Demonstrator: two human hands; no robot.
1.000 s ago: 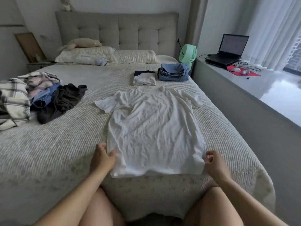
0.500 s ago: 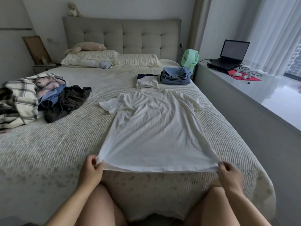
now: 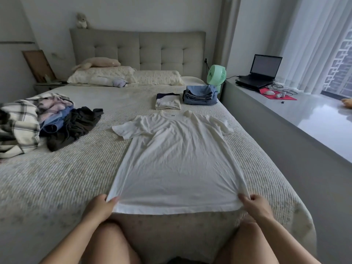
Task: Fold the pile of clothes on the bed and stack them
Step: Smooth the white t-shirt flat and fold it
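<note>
Where the white T-shirt point(image 3: 177, 159) lies spread face-up on the bed point(image 3: 57, 178), its collar points toward the headboard point(image 3: 137, 48) and its hem reaches the foot edge nearest the viewer. The left hand point(image 3: 101, 206) pinches the left hem corner, thumb above the cloth and fingers beneath; the right hand point(image 3: 255, 205) pinches the right hem corner in the same manner. Each grip is thus clamped on the shirt, and the hem is drawn taut between them, slightly raised off the bedspread. Both short sleeves lie outspread, the left flat and the right partly rumpled. Beyond the collar, a folded white-and-navy garment point(image 3: 168, 101) rests just beside a folded stack of blue clothes point(image 3: 200, 95), both near the right edge of the bed. At the left side, an unfolded pile point(image 3: 43, 121) holds a plaid item, pink and blue pieces and a dark garment that trails toward the shirt without touching it. Pillows point(image 3: 123, 77) lie against the headboard. A green fan point(image 3: 216, 75) stands between the bed and a ledge point(image 3: 304, 119) that carries an open laptop point(image 3: 261, 73).
</note>
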